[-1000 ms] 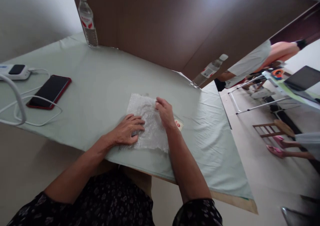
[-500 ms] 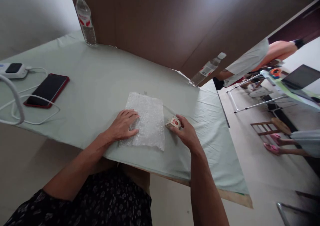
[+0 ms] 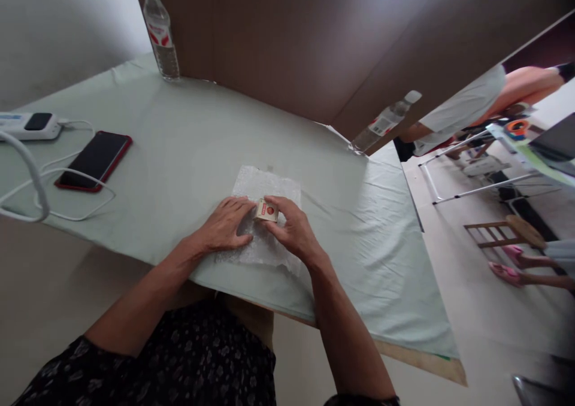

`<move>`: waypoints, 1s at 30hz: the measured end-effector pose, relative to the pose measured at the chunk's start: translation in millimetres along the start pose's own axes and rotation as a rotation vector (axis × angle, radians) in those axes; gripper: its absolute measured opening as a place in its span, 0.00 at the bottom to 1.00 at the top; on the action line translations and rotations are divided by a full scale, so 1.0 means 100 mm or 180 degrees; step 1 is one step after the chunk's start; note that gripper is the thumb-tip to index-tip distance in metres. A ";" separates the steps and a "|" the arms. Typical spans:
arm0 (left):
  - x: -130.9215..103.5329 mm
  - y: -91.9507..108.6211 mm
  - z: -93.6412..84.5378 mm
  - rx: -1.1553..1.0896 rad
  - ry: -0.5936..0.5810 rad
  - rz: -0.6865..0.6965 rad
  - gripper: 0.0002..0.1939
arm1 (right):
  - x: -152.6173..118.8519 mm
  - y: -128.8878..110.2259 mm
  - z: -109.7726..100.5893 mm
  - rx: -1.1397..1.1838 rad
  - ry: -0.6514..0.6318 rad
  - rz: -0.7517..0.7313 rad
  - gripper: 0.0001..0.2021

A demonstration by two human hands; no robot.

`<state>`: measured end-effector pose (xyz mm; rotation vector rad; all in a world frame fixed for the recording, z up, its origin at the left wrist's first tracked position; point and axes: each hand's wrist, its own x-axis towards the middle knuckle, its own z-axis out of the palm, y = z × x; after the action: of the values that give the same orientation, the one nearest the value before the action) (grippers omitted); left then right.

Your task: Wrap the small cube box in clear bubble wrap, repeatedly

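Observation:
A sheet of bubble wrap (image 3: 251,181) lies flat on the cloth-covered table in front of me. My left hand (image 3: 227,225) rests on its left side, palm down, fingers stretched out and thumb apart. Between thumb and fingers, my right hand (image 3: 294,229) grips a small cream box (image 3: 266,210) with a red mark on its top. The box is over the middle of the sheet, close to my left fingertips. Whether it touches the wrap cannot be made out.
A phone (image 3: 94,160) with white cables lies at the left, near a white power strip (image 3: 38,126). Two water bottles (image 3: 162,38) stand by a brown board (image 3: 278,41) at the back. Beyond the table's right edge are a stool (image 3: 523,231) and other people.
My right hand has carried the small box leftward, from beside the bubble wrap to over its middle. My left hand stays on the sheet. The view has shifted slightly.

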<state>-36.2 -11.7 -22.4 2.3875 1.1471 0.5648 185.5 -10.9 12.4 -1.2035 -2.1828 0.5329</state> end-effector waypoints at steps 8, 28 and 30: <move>0.01 0.02 0.00 0.0024 -0.0063 -0.0065 0.39 | -0.05 0.11 0.00 0.0218 -0.0378 0.0214 0.25; 0.00 -0.02 0.01 -0.0043 -0.0049 0.0015 0.38 | -0.06 0.05 0.00 0.0057 -0.0435 0.0288 0.25; 0.00 -0.02 0.00 -0.0034 -0.0054 0.0000 0.38 | -0.07 0.04 0.00 0.0044 -0.0417 0.0285 0.25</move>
<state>-37.0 -10.7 -23.7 2.3786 1.1341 0.5482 190.8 -14.9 7.7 -1.2964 -2.2376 0.6802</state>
